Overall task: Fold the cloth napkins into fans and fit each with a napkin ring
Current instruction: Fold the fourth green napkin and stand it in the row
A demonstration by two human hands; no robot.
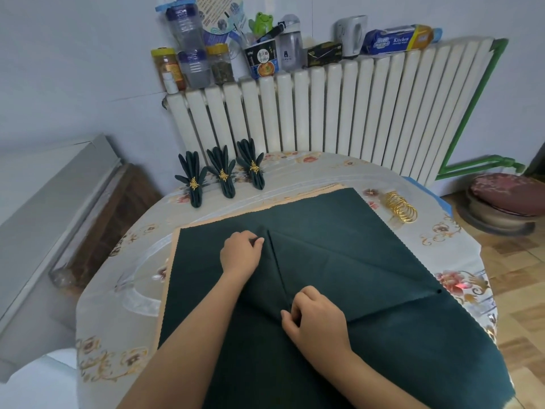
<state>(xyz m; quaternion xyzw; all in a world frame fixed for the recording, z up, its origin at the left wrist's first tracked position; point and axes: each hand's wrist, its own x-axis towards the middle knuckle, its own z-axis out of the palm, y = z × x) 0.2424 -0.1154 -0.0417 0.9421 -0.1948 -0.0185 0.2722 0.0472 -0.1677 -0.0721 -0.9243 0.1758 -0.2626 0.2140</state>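
Dark green napkin (339, 261) lies spread on the tabletop (124, 290), its near edge hanging over the rim. The left hand (240, 252) pinches the far end of a diagonal fold; the right hand (317, 320) pinches the near end (both forearms reach in from below). Three finished fans (221, 175) stand at the far left edge, and gold rings (401, 211) lie to the right.

The dark green cloth napkin (339, 261) is lying matt and finely woven. The glossy floral plastic table (460, 252) cover is catching light. The shiny gold metal rings (401, 208) are gleaming at far right. The white ribbed radiator (339, 107) is looking smooth and painted.
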